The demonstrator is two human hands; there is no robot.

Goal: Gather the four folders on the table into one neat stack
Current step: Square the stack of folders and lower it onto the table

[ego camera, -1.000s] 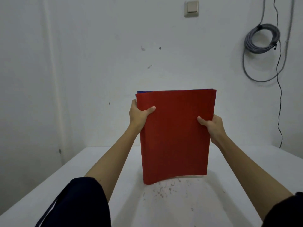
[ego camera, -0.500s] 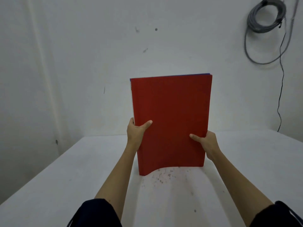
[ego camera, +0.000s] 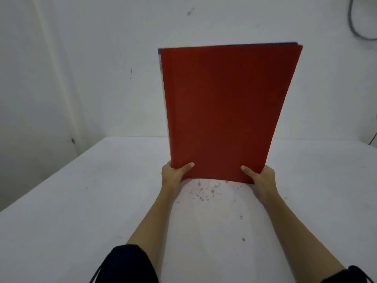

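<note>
A stack of folders [ego camera: 224,111] stands upright on its lower edge on the white table [ego camera: 81,201], with a red folder facing me. A thin blue edge of another folder [ego camera: 255,44] shows along the top and left side; the ones behind are otherwise hidden. My left hand [ego camera: 173,174] grips the stack's lower left corner, thumb on the red cover. At the lower right corner my right hand [ego camera: 261,178] holds it the same way. The stack leans slightly to the right at the top.
Dark specks and stains [ego camera: 204,193] mark the table just in front of the stack. A white wall stands close behind the table, with a grey cable [ego camera: 355,27] hanging at the upper right. The table's left edge [ego camera: 51,176] runs diagonally.
Both hands have slid down the sides of the stack from near its top to its bottom corners. The stack now stands lower on the table and the view has tilted down.
</note>
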